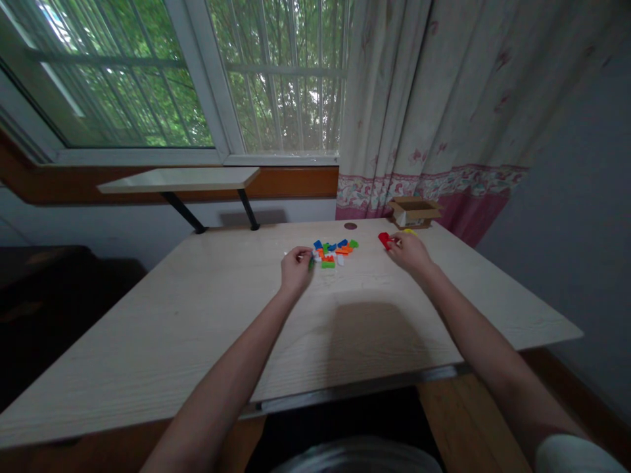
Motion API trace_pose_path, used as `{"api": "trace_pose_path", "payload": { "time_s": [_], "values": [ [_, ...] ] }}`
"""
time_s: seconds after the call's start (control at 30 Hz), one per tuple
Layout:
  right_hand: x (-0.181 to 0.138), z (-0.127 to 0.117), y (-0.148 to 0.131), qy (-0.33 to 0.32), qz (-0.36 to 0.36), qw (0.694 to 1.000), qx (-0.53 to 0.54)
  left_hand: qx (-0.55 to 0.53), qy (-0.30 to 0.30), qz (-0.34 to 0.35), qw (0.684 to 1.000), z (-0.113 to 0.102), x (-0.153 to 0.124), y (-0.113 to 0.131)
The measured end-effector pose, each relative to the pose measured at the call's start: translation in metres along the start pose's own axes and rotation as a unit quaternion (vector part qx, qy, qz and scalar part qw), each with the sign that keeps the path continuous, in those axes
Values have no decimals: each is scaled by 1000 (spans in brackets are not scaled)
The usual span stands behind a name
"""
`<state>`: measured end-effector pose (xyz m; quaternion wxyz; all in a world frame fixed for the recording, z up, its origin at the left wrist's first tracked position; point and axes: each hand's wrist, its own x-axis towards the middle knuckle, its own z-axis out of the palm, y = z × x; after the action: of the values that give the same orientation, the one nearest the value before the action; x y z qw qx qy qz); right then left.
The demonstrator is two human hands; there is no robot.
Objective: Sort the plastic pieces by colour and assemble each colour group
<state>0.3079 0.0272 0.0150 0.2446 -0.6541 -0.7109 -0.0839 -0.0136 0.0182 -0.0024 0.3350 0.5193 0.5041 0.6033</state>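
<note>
A heap of small toy blocks [328, 253] is spread on the middle of the table [197, 328], where blue, green, orange and white ones can be seen. The left hand [296, 266] is placed just beside the left end of the heap. Its fingers are bent in, and a small dark green piece [311, 263] is seen right by the fingertips; whether it is gripped cannot be told. The right hand [410, 251] is held to the right of the heap, apart from it. A red piece [384, 241] is touched by its fingertips, but whether it is pinched or just touched cannot be told. A yellow thing [410, 232] is partly hidden behind this hand. Farther back, an open cardboard box [415, 213] is set near the curtain [384, 131].
</note>
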Motion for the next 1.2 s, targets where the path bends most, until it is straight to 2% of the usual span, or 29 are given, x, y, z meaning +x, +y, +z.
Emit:
{"api": "trace_pose_path", "payload": {
  "time_s": [0.1,0.2,0.43,0.63,0.97,1.2],
  "values": [
    [-8,9,-32,-36,-114,992,33,125,-3,50,991,-8,1,-3],
    [-16,18,-58,-67,-187,979,46,189,4,81,979,-13,2,-4],
    [-26,33,-85,-73,-258,959,96,297,-26,121,947,-16,2,-5],
    [-33,46,-88,-93,-261,949,150,378,-73,166,908,-14,0,-9],
    [-33,48,-87,-114,-260,948,146,429,-172,189,867,-14,0,-19],
    [-34,51,-86,-109,-245,951,153,418,-177,190,870,-14,1,-21]
  ]
}}
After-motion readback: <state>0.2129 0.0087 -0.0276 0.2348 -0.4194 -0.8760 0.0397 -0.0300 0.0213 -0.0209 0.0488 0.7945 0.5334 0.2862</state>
